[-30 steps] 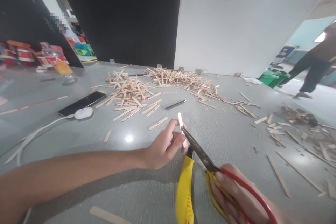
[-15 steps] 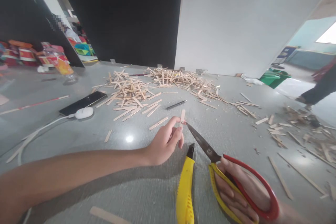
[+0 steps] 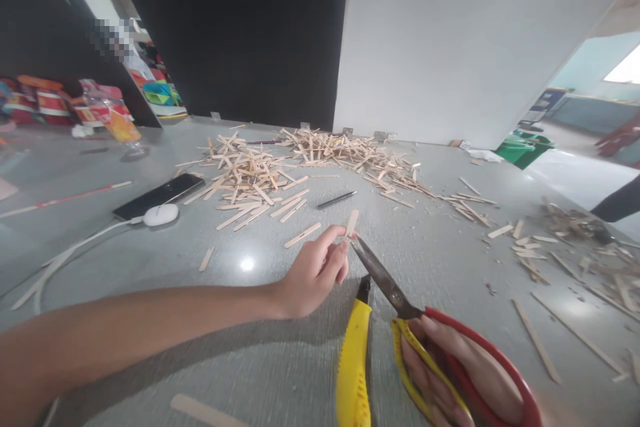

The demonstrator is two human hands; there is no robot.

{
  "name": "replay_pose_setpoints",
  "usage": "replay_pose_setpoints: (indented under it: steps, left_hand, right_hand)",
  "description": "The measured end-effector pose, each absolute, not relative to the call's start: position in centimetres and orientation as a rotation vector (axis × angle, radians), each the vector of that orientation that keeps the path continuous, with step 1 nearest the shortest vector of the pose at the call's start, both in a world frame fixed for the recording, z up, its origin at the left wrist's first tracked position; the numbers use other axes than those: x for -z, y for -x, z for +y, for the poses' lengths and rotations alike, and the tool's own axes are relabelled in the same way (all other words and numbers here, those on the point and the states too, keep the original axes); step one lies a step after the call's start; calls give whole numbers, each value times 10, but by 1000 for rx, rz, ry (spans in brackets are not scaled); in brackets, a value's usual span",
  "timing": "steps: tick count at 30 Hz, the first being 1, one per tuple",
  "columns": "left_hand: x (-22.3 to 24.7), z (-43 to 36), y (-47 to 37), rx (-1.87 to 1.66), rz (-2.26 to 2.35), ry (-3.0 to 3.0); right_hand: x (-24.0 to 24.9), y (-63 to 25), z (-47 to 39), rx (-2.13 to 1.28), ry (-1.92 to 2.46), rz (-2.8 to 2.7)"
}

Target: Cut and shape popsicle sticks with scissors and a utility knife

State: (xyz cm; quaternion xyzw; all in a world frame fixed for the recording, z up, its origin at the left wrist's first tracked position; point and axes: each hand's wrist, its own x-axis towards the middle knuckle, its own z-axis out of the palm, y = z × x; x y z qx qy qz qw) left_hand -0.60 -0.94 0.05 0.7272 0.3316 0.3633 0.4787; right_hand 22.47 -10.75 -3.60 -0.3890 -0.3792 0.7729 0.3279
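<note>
Between thumb and index finger, my left hand (image 3: 316,272) pinches a short wooden craft stick (image 3: 352,221), which points upward. My right hand (image 3: 460,363) is wrapped in the handles of a pair of scissors (image 3: 387,283), one handle red and one yellow. The blade tips reach the lower end of the craft stick, close to my left fingertips; whether they touch the wood I cannot tell. Below the blades lies a yellow utility knife (image 3: 354,360) on the grey table (image 3: 280,373).
Piles of wooden sticks (image 3: 250,170) lie toward the back panels, with a dark pen (image 3: 337,199) in front. To the left are a phone (image 3: 159,196), a white charger with cable (image 3: 161,214) and a plastic bottle (image 3: 119,121). Stick scraps (image 3: 530,253) litter the right side.
The scissors' handles have spread apart slightly and the blades have parted a little at the craft stick. The stick leans a bit more to the right. My left hand has hardly moved.
</note>
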Motion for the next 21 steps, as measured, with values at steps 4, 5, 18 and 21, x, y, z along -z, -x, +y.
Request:
replay_pose_setpoints:
  steps: [4,5,18,21]
  left_hand:
    - [-2,-10,6,-900,802,-1766]
    - [-2,-10,6,-900,803,-1769]
    - [7,-10,8,-1012,860,-1809]
    - [5,-10,8,-1003,880,-1825]
  right_hand:
    - [36,-225,-108,-2034,1075,-1018]
    - [36,-225,-109,-2029,1090,-1018]
    - [39,-224,-111,-1891,1193,-1186]
    - [38,-223,-112,-1827,1215,-1241]
